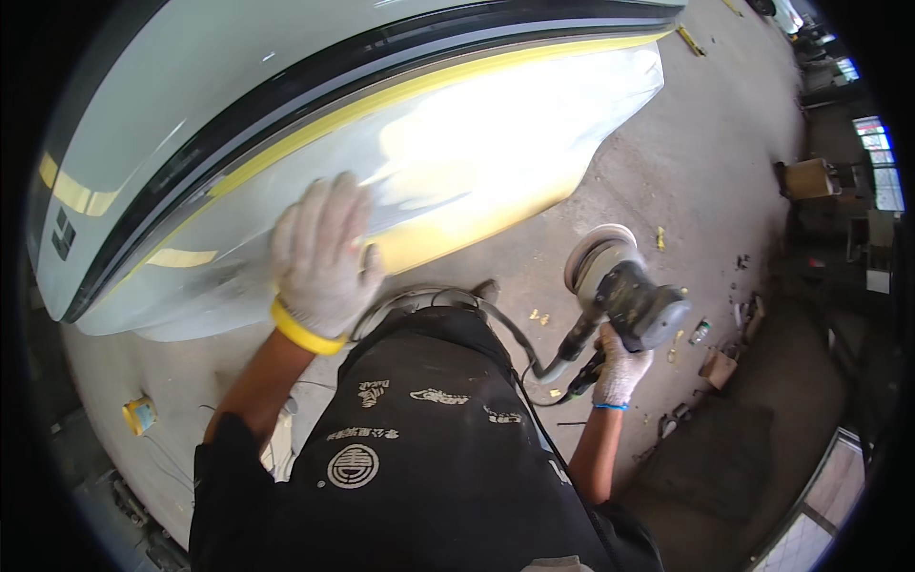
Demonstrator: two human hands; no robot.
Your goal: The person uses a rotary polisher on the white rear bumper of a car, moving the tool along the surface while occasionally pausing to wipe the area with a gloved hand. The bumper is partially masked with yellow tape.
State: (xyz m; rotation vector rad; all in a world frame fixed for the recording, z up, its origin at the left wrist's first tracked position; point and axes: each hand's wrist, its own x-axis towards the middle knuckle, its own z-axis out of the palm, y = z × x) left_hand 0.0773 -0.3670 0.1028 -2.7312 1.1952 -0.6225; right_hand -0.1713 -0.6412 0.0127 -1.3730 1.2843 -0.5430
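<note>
A car body panel (477, 133) fills the upper middle, pale with bright and yellowish patches of filler or primer. Yellow masking tape (315, 119) runs along its upper edge, below a black trim strip. My left hand (324, 248), in a whitish knit glove with a yellow wristband, lies flat against the panel's lower left part, fingers stretched out. Off to the right, clear of the panel, my gloved right hand (621, 370) grips an orbital sander (634, 300) by its body. The round pad of the sander faces up and left. From it a grey hose (519, 334) loops across my front.
A yellow tub (139, 416) stands on the floor at the left. Scraps of yellow tape, a plastic bottle (701, 331) and a brown bag (718, 367) lie to the right. Farther right is a cardboard box (808, 179). Hose and cable trail close to my body.
</note>
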